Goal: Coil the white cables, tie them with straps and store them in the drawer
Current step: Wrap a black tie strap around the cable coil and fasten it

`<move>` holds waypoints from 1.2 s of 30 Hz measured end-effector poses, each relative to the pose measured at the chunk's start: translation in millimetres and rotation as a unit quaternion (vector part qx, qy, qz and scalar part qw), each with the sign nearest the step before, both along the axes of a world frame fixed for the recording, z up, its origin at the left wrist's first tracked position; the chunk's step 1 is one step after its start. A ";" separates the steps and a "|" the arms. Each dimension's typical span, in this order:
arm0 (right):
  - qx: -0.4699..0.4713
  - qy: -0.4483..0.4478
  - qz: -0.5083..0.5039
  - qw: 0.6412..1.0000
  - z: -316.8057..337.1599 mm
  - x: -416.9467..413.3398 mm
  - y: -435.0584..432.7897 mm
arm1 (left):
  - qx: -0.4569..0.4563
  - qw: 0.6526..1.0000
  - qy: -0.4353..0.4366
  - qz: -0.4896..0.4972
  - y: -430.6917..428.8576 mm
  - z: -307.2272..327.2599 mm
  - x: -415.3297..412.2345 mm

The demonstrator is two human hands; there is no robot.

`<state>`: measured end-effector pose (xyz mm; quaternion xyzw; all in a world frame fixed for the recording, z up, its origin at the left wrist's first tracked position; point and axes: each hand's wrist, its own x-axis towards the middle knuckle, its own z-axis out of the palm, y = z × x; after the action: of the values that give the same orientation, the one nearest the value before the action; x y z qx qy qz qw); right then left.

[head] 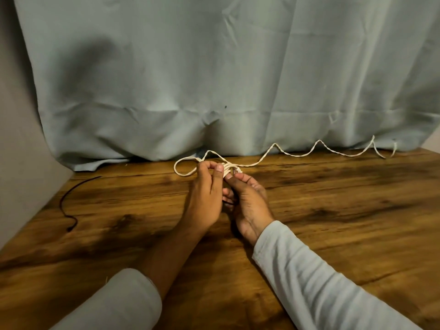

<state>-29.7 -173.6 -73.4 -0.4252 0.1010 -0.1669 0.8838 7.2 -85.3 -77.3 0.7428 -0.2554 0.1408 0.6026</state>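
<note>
The left hand (204, 198) and right hand (250, 208) meet in the middle of the frame, fingertips touching. Both pinch the white cable (297, 155) where it is gathered into a small coil (229, 168). The left thumb and fingers close on the near-left side of the turns. The right hand's curled fingers grip them from the right and below. Judging by this, one hand keeps the turns from springing apart while the other is placed to lay on the next one. The two are held close so that the bundle stays tight.

A slack loop (175, 168) of cable sticks out to the left of the coil. Its long free part zigzags away to the right edge along the foot of the grey-blue curtain (214, 67). Much of the cable is therefore not yet wound, and coiling looks to be at an early stage. Something dark shows between the palms, but I cannot tell what it is.

At the left of the wooden surface (333, 210) lies a thin black cord (61, 203), well apart from the hands; it may be a strap. The drawer is not in view. The curtain's hem rests on the cable's far bends and could snag them as they are drawn in.
</note>
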 end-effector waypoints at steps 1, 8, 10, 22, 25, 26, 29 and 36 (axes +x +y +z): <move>0.000 0.000 -0.002 1.000 -1.0 0.0 0.4 | -0.002 1.000 0.008 0.005 -1.2 -1.7 1.8; -0.024 0.010 -0.012 1.000 -5.1 4.4 -0.6 | 0.023 1.000 0.008 0.009 -5.2 -7.3 4.8; -0.028 0.010 -0.008 1.000 -5.3 5.1 -1.6 | 0.054 0.997 -0.043 0.025 -3.8 -5.9 2.5; -0.176 0.100 0.098 0.975 1.6 -4.8 -22.3 | 0.039 0.995 -0.060 0.062 13.0 -6.4 19.6; -0.190 0.079 0.088 0.975 0.6 -4.2 -20.2 | 0.046 0.997 -0.060 0.033 10.3 -6.3 16.0; -0.184 0.069 0.081 0.977 0.1 -3.3 -19.0 | 0.048 0.997 -0.062 0.023 8.7 -6.9 14.7; -0.166 0.056 0.072 0.982 -0.5 -2.8 -17.1 | 0.051 0.996 -0.067 0.009 6.2 -8.5 14.6; -0.142 0.083 0.128 0.978 9.7 -8.1 -24.8 | 0.086 0.987 -0.106 0.079 20.1 -8.2 29.3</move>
<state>-37.7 -198.5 -63.6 -0.5680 0.0943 -0.0295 0.8171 36.5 -65.3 -85.5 0.7909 -0.2693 0.2434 0.4928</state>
